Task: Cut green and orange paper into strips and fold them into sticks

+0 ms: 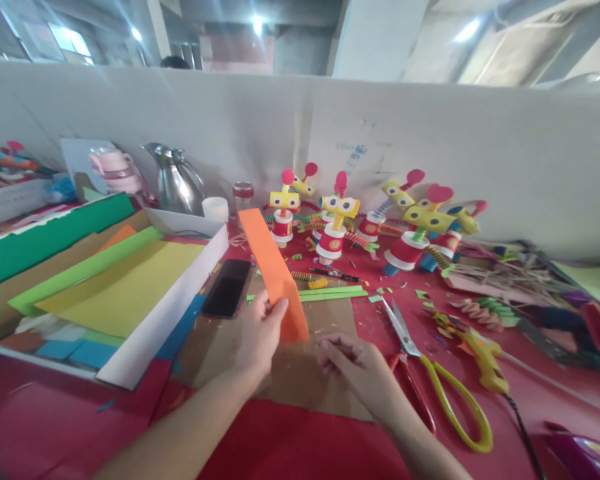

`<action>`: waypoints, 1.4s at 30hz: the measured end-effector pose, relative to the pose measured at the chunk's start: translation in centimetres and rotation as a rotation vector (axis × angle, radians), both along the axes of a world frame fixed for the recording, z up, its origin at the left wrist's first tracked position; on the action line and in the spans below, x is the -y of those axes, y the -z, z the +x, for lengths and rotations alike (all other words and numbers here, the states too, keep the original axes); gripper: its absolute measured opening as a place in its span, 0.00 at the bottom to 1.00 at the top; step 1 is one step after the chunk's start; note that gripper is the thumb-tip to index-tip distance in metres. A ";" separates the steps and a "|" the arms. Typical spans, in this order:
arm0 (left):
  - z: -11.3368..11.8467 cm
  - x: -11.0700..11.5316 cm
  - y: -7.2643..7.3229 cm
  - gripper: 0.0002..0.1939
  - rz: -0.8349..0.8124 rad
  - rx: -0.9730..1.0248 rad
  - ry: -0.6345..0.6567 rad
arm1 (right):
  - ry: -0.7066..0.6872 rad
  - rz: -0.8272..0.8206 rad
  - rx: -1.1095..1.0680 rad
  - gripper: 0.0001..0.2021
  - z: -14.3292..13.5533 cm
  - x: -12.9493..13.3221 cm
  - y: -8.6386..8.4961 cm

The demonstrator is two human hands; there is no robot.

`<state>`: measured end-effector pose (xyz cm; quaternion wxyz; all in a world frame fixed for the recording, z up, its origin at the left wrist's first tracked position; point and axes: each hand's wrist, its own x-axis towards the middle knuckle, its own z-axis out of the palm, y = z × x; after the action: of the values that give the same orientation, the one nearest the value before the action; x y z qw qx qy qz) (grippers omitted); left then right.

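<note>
My left hand (261, 333) pinches a long strip of orange paper (275, 263) between thumb and fingers, its far end tilted up and away from me. Just right of the strip's near end is my right hand (347, 360), fingers curled together; whatever they hold, if anything, is too small to make out. Both hands are over a brown cardboard sheet (300, 380). Behind them lie thin green paper strips (330, 293) and a yellow paper coil (318, 284). To the right are scissors (405, 337) with yellow handles and red-handled pliers (414, 393).
An open white box (180, 307) of coloured paper stands left, beside a phone (227, 287). Several paper-cup figures (331, 243) line the back, near a steel jug (175, 180) and white cup (215, 209). A yellow glue gun (485, 360) with a cord lies right.
</note>
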<state>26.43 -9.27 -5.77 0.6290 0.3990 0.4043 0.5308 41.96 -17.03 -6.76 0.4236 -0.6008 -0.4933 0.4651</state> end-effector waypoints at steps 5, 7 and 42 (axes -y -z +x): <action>-2.9 -3.5 -0.7 0.14 0.122 0.025 -0.230 | 0.071 -0.031 0.731 0.15 6.0 2.3 -0.8; -3.5 -4.6 -0.3 0.13 -0.036 0.082 -0.277 | 0.203 -0.021 0.961 0.18 9.4 3.9 0.1; -4.8 -5.6 -1.2 0.22 -0.084 0.219 -0.143 | -0.322 -0.116 -0.852 0.27 0.3 1.7 -2.6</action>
<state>21.61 -3.69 -4.58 0.6461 0.2823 0.3826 0.5971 42.27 -18.70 -4.19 0.4768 -0.2942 -0.3353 0.7574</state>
